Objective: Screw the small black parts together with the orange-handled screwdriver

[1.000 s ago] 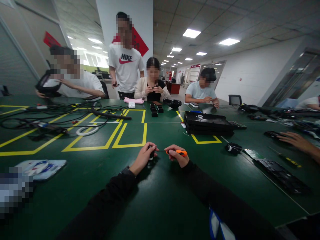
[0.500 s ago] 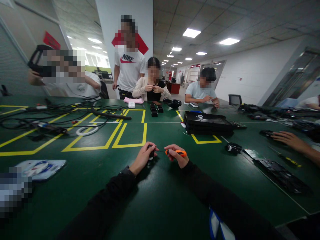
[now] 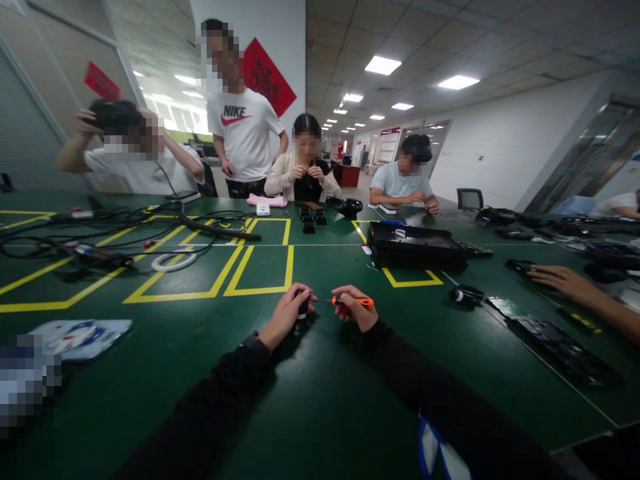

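Green table (image 3: pixel 320 400), yellow tape outlines (image 3: pixel 260 270), office hall

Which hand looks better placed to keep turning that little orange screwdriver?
Probably the right hand: its fingers already grip the orange screwdriver, whose tip points at the small black part. The left hand is wrapped around that part, steadying it on the green table.

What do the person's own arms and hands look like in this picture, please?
Both arms wear long black sleeves reaching to the wrists. The left hand and right hand are bare, with no gloves. A dark band, perhaps a watch, sits at the left wrist. Near the right elbow, a blue and white patch shows on the sleeve; its markings are too blurred to read.
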`<state>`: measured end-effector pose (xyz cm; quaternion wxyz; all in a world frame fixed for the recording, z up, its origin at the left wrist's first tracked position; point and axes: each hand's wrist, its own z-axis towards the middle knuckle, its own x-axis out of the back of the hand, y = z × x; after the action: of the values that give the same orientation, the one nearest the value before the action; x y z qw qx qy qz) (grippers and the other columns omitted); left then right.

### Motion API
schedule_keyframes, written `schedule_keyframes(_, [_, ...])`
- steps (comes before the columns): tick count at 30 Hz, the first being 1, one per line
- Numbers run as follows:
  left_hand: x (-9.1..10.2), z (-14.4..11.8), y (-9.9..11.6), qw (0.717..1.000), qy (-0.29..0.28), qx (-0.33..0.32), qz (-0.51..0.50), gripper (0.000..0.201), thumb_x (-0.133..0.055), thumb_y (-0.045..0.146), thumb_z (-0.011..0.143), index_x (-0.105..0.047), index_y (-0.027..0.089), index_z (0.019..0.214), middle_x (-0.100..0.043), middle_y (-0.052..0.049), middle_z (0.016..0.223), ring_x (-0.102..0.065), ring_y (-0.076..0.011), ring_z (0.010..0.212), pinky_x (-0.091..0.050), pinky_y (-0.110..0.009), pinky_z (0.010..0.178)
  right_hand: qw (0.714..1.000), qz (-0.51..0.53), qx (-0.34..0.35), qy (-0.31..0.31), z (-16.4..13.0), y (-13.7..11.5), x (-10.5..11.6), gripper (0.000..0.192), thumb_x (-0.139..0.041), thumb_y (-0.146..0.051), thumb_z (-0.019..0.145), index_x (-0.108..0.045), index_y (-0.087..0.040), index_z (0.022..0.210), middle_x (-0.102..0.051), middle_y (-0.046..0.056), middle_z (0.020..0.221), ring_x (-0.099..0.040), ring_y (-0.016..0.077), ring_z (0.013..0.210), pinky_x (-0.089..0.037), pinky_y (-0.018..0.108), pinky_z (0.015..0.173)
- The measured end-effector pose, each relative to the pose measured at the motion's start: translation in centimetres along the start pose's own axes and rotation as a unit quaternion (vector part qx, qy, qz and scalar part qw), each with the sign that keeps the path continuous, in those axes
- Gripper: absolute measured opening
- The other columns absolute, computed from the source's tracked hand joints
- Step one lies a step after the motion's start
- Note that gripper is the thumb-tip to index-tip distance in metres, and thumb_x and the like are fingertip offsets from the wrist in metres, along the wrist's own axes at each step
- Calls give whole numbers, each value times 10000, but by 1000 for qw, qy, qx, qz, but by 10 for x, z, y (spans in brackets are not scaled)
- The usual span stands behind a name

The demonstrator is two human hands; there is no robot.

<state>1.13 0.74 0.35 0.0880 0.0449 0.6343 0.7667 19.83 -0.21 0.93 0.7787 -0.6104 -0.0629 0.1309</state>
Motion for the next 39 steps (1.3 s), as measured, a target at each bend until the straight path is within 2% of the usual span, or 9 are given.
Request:
schedule_keyframes(4, [0, -1, 0, 1000, -4, 1, 3, 227, -457, 391, 784, -478, 182, 868, -591, -12, 814, -573, -111, 621, -427, -232, 601, 1000, 14, -4, 11, 2, 1, 2, 163, -542, -276, 703, -539, -162, 820, -563, -18, 545, -480, 78, 422, -348, 184, 395])
schedule_keyframes(9, [-1, -1, 1, 1000, 0, 6, 4, 232, -464, 396, 778, -478, 181, 866, -598, -12, 805, -574, -110, 613, -427, -226, 588, 999, -2, 41, -13, 0, -2, 0, 115, -607, -211, 620, -584, -149, 714, -536, -23, 574, -452, 65, 443, -360, 193, 420])
schedule_keyframes(16, [-1, -1, 3, 1000, -2, -2, 6, 224, -448, 390, 789, -470, 177, 854, -599, -18, 807, -575, -116, 606, -430, -235, 587, 1000, -2, 2, -2, -1, -2, -1, 244, -490, -344, 757, -562, -165, 907, -573, -3, 591, -486, 78, 442, -349, 187, 410])
schedule_keyframes(19, [-2, -1, 4, 1000, -9, 2, -1, 233, -435, 398, 792, -467, 176, 854, -608, -24, 811, -576, -119, 596, -435, -244, 584, 998, -45, 44, -17, -3, -6, -1, 218, -549, -285, 716, -578, -161, 892, -576, 0, 618, -486, 82, 463, -363, 198, 431])
schedule_keyframes(23, [-2, -2, 5, 1000, -5, 4, 0, 246, -444, 407, 781, -471, 174, 853, -614, -23, 804, -580, -120, 606, -439, -244, 594, 982, -130, 133, -28, -7, -12, -3, 172, -587, -246, 681, -632, -156, 821, -575, 30, 750, -525, 115, 633, -415, 229, 543])
schedule_keyframes(28, [-2, -2, 5, 1000, -7, -4, 0, 240, -444, 402, 779, -473, 174, 851, -596, -9, 771, -579, -117, 584, -442, -246, 585, 988, -113, 100, -21, -11, -12, -8, 232, -503, -286, 763, -550, -161, 953, -539, -5, 639, -494, 90, 508, -392, 210, 463])
schedule_keyframes(30, [-2, -1, 4, 1000, -7, -5, -6, 243, -441, 406, 776, -473, 175, 848, -579, -1, 751, -573, -114, 547, -442, -246, 552, 989, -107, 100, -21, -12, -12, -9, 215, -521, -274, 750, -526, -164, 935, -547, -5, 632, -508, 101, 510, -394, 214, 459])
schedule_keyframes(36, [-2, -1, 4, 1000, 5, -2, -2, 242, -444, 408, 773, -472, 181, 854, -554, 11, 740, -557, -102, 514, -429, -228, 504, 964, -176, 197, -18, -11, -19, -6, 89, -589, -232, 685, -610, -170, 745, -567, 38, 746, -535, 153, 712, -428, 297, 678])
schedule_keyframes(39, [-1, -1, 4, 1000, 7, -1, 12, 236, -464, 401, 764, -470, 182, 854, -548, 12, 739, -557, -103, 535, -424, -222, 513, 974, -149, 167, -22, -11, -19, -7, 138, -552, -262, 725, -620, -172, 805, -563, 36, 750, -534, 136, 666, -431, 275, 616])
